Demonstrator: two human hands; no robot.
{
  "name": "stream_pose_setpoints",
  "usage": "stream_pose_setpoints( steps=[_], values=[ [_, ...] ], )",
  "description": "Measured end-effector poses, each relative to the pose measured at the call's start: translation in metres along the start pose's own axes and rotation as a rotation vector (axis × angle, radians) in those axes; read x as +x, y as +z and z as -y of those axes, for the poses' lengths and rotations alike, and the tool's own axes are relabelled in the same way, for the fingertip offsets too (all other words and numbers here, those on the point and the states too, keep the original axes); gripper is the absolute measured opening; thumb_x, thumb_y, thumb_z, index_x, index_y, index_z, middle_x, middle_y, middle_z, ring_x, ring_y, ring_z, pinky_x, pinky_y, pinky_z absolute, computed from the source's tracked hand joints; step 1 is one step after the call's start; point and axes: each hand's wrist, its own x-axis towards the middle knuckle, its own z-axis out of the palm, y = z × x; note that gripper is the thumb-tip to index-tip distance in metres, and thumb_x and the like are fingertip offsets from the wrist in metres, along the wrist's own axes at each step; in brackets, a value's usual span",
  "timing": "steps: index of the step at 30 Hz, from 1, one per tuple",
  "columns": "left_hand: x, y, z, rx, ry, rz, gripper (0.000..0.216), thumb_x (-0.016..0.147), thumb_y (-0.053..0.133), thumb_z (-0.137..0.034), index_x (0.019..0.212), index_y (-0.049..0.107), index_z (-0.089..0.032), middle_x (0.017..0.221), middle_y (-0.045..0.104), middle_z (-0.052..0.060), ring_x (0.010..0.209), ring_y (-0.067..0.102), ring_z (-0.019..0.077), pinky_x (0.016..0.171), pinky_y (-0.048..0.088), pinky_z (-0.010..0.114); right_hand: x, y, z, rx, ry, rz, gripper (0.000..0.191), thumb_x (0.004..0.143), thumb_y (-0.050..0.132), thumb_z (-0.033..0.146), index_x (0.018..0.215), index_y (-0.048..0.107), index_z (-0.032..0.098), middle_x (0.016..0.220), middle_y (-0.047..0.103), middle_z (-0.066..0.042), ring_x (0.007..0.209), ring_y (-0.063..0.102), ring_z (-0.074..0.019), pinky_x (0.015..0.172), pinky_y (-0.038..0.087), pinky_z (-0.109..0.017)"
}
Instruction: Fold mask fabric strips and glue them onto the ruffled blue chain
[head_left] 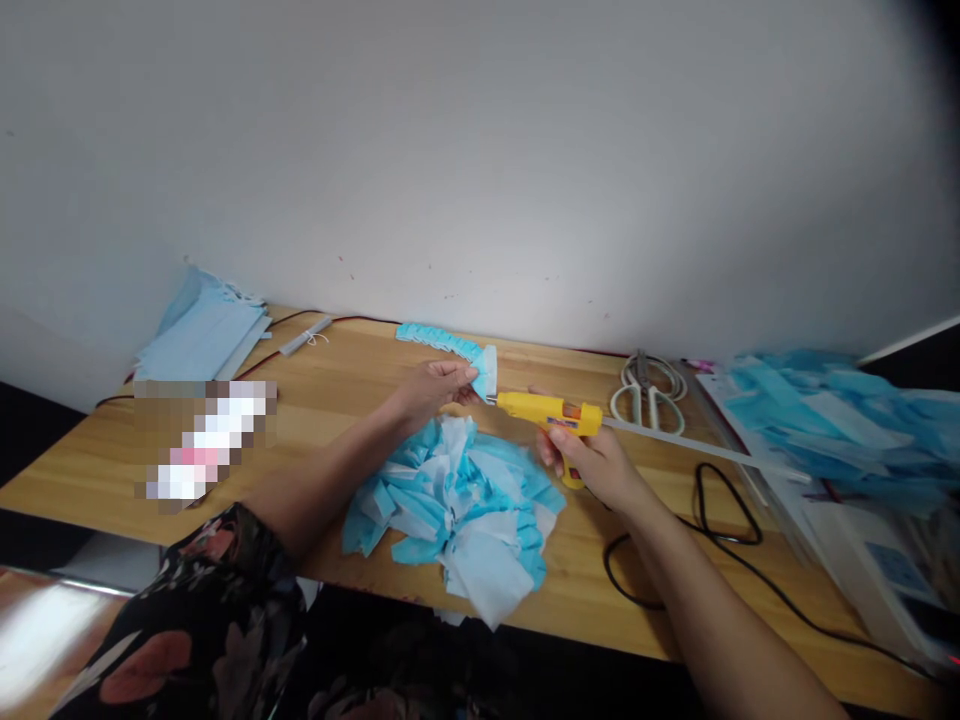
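Note:
Pinched in my left hand (pixel 442 388) is the near end of a pleated blue strip (pixel 439 337) of mask-like fabric, its folded row running back toward the wall. My right hand (pixel 589 458) grips a yellow hot glue gun (pixel 546 410); its metal nozzle meets or nearly meets the lower edge of the strip beside my left fingertips. A long clear glue stick (pixel 697 447) sticks out of the gun's rear. Below both hands lies a crumpled heap of blue and white fabric (pixel 465 500), reaching the table's front edge.
Flat blue masks (pixel 206 325) are stacked at the back left, with a tied bundle of sticks (pixel 306 336) nearby. White-handled scissors (pixel 641 395) lie back right. More blue fabric pieces (pixel 832 410) pile up far right. A black cord (pixel 739 540) loops across the wooden table (pixel 337 385).

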Motion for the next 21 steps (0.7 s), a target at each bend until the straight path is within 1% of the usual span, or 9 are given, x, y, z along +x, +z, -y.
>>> stream_pose_setpoints(
  steps=[3, 6, 7, 9, 11, 13, 15, 17, 21],
  values=[
    [0.001, -0.001, -0.002, -0.037, 0.011, -0.017, 0.042, 0.061, 0.083, -0.048, 0.069, 0.067, -0.011, 0.064, 0.066, 0.004, 0.061, 0.059, 0.0114, 0.064, 0.043, 0.025, -0.003, -0.002, 0.001, -0.047, -0.003, 0.011, 0.042, 0.088, 0.052, 0.055, 0.094, 0.068, 0.016, 0.071, 0.060, -0.002, 0.055, 0.050, -0.0115, 0.049, 0.044, -0.024],
    [0.003, -0.005, -0.003, -0.101, 0.034, -0.067, 0.039, 0.062, 0.082, -0.046, 0.070, 0.067, -0.011, 0.065, 0.066, 0.004, 0.061, 0.059, 0.0112, 0.065, 0.043, 0.026, -0.005, -0.008, 0.004, -0.155, -0.042, 0.022, 0.037, 0.089, 0.053, 0.050, 0.103, 0.068, 0.019, 0.081, 0.066, -0.005, 0.065, 0.057, -0.0151, 0.057, 0.048, -0.027],
    [0.004, -0.006, -0.004, -0.116, 0.037, -0.082, 0.038, 0.062, 0.082, -0.046, 0.072, 0.067, -0.011, 0.066, 0.066, 0.004, 0.062, 0.059, 0.0112, 0.066, 0.043, 0.025, -0.005, -0.012, 0.005, -0.212, -0.067, 0.001, 0.037, 0.089, 0.053, 0.049, 0.106, 0.068, 0.020, 0.086, 0.068, -0.006, 0.070, 0.059, -0.0170, 0.062, 0.050, -0.030],
    [0.004, -0.008, -0.005, -0.134, 0.036, -0.101, 0.037, 0.063, 0.082, -0.044, 0.074, 0.068, -0.011, 0.067, 0.066, 0.004, 0.063, 0.059, 0.0111, 0.066, 0.043, 0.025, -0.003, -0.022, 0.005, -0.381, -0.106, -0.092, 0.039, 0.088, 0.055, 0.048, 0.117, 0.065, 0.023, 0.096, 0.071, -0.007, 0.084, 0.064, -0.0215, 0.075, 0.051, -0.035],
    [0.004, -0.009, -0.006, -0.142, 0.034, -0.098, 0.036, 0.064, 0.081, -0.043, 0.076, 0.068, -0.011, 0.070, 0.067, 0.004, 0.064, 0.059, 0.0109, 0.065, 0.042, 0.024, 0.001, -0.035, 0.003, -0.617, -0.116, -0.216, 0.049, 0.086, 0.058, 0.046, 0.130, 0.057, 0.025, 0.110, 0.070, -0.010, 0.098, 0.064, -0.0271, 0.084, 0.049, -0.041],
    [0.004, -0.009, -0.005, -0.137, 0.031, -0.082, 0.037, 0.065, 0.081, -0.043, 0.078, 0.068, -0.011, 0.072, 0.068, 0.004, 0.064, 0.060, 0.0107, 0.065, 0.042, 0.024, 0.006, -0.050, -0.003, -0.860, -0.104, -0.299, 0.062, 0.083, 0.062, 0.043, 0.140, 0.048, 0.024, 0.120, 0.066, -0.014, 0.107, 0.062, -0.0330, 0.087, 0.048, -0.045],
    [0.002, -0.008, -0.004, -0.113, 0.027, -0.066, 0.038, 0.065, 0.081, -0.044, 0.077, 0.068, -0.011, 0.072, 0.068, 0.005, 0.064, 0.060, 0.0110, 0.065, 0.042, 0.025, 0.009, -0.064, -0.012, -1.031, -0.066, -0.294, 0.069, 0.083, 0.062, 0.039, 0.145, 0.041, 0.020, 0.121, 0.065, -0.017, 0.108, 0.062, -0.0362, 0.084, 0.049, -0.046],
    [0.001, -0.006, -0.003, -0.075, 0.028, -0.052, 0.040, 0.064, 0.081, -0.046, 0.076, 0.067, -0.010, 0.070, 0.068, 0.005, 0.064, 0.061, 0.0115, 0.065, 0.042, 0.025, 0.012, -0.074, -0.023, -1.120, -0.039, -0.264, 0.068, 0.083, 0.060, 0.035, 0.146, 0.039, 0.016, 0.120, 0.065, -0.019, 0.108, 0.062, -0.0369, 0.083, 0.049, -0.045],
    [0.000, -0.002, -0.003, 0.009, 0.058, -0.033, 0.045, 0.062, 0.080, -0.052, 0.073, 0.066, -0.011, 0.065, 0.067, 0.005, 0.061, 0.060, 0.0116, 0.063, 0.042, 0.025, 0.013, -0.084, -0.040, -1.134, -0.031, -0.183, 0.067, 0.081, 0.060, 0.029, 0.144, 0.041, 0.017, 0.115, 0.068, -0.018, 0.102, 0.065, -0.0345, 0.083, 0.050, -0.045]
  ],
)
